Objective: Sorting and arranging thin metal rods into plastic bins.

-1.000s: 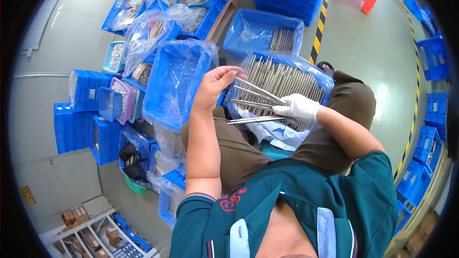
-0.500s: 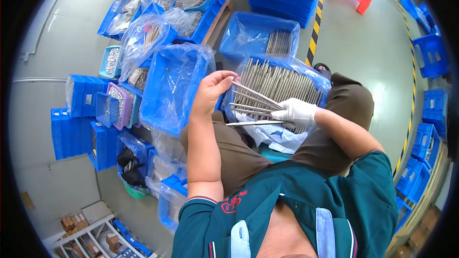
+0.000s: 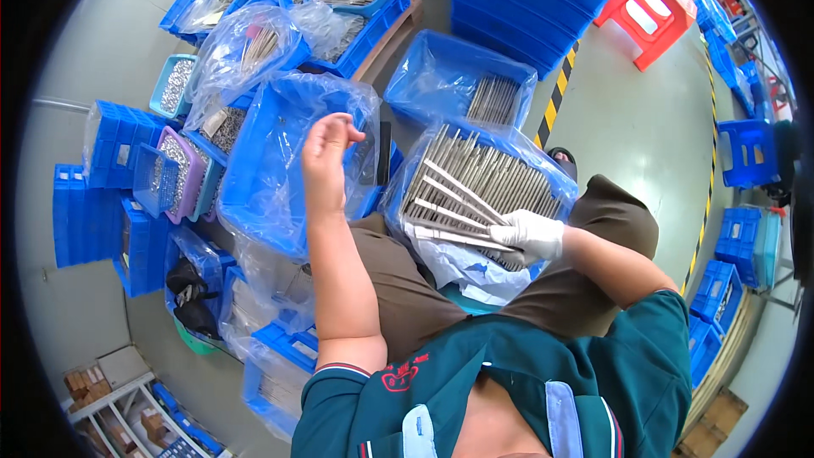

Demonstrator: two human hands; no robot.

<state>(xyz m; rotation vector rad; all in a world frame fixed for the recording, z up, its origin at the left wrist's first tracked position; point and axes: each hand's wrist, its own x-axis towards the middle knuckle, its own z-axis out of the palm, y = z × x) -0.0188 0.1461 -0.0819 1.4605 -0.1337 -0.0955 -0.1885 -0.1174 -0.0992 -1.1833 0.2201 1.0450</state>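
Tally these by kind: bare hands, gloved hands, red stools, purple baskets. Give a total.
Bare left hand: 1
Gloved right hand, gripping metal rods: 1
Red stool: 1
Purple basket: 1
Total: 4

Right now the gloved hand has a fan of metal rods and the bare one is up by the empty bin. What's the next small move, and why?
Probably bring the left hand back to the rods fanned in the right hand and take one: the lined bin beside the left hand looks bare.
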